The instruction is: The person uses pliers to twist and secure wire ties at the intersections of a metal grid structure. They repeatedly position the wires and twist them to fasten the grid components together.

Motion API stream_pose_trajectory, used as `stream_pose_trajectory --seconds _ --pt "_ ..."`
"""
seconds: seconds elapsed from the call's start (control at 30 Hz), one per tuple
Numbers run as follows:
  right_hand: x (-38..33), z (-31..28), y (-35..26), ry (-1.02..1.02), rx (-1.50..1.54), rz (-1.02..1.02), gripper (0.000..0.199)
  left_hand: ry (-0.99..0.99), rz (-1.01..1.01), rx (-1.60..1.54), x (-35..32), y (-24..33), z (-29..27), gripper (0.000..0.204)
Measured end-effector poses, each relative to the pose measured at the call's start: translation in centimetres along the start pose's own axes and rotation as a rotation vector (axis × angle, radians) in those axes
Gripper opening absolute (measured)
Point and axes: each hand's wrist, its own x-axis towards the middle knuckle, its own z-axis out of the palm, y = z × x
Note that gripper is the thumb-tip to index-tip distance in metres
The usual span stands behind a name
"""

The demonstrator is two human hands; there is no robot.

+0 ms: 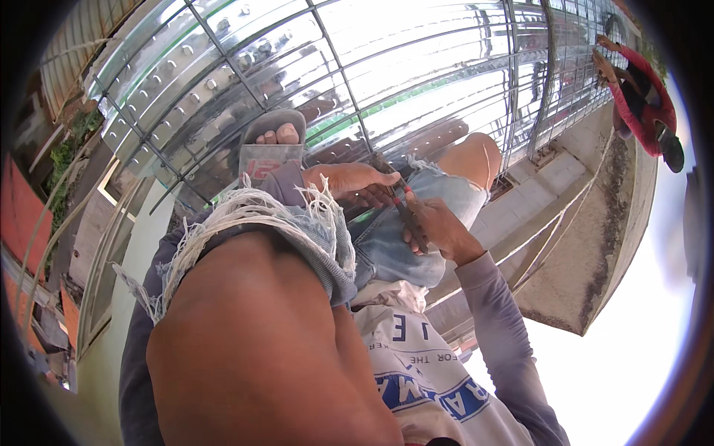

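Note:
My right hand (439, 225) is closed around a dark, long-handled hand tool like a pair of pincers (410, 217), with red patches near the grip. The tool slants across my jeans above the mesh. Just left of it is my left hand (343, 181), thumb stretched toward the tool's upper part and fingers curled underneath. What those fingers hold, if anything, is hidden. Beneath and ahead of my hands, a dark steel bar mesh (338, 67) lies over shiny, dimpled metal decking (190, 97).
My sandalled foot (275, 137) rests on the mesh, left of my hands. A co-worker in a red top (647, 89) reaches to the mesh at far right. Along the right runs a concrete ledge (587, 275) with a thin line across it. Lower ground with rusty sheets (74, 52) shows at left.

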Motion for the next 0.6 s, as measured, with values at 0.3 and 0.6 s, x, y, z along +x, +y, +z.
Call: stream_pose_trajectory --seconds 0.3,0.6 --pt "-1.2 -1.2 -5.0 0.452 -0.420 0.008 0.042 -0.028 0.079 -0.048 3.0 -1.7 -1.7 0.050" --pt "0.8 -2.4 -2.3 -0.206 0.704 0.356 0.044 -0.042 0.110 -0.012 1.2 -0.9 -0.8 0.049"
